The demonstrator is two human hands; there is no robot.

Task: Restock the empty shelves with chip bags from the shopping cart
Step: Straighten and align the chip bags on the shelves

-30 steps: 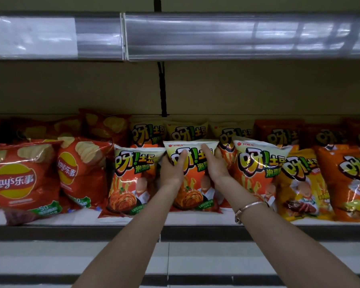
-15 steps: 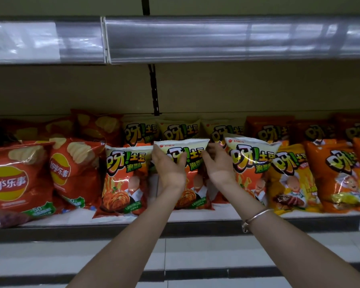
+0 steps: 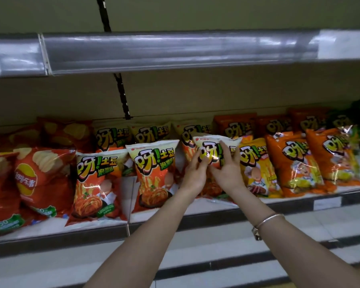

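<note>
A white and orange chip bag stands in the front row of the shelf, right of centre. My left hand grips its left side, thumb on the front. Its right side is gripped by my right hand, which wears a bracelet at the wrist. Two more bags of the same kind stand to the left. The bag's lower half is hidden behind my hands. The shopping cart is out of view.
Red Lay's bags fill the left end. A yellow bag and orange bags stand to the right. A back row of bags lines the wall. The upper shelf's rail overhangs. Lower shelves lie below.
Both hands have left the middle white and orange bag and moved right onto the neighbouring bag. The view has swung left and tilted, so the shelf now slopes.
</note>
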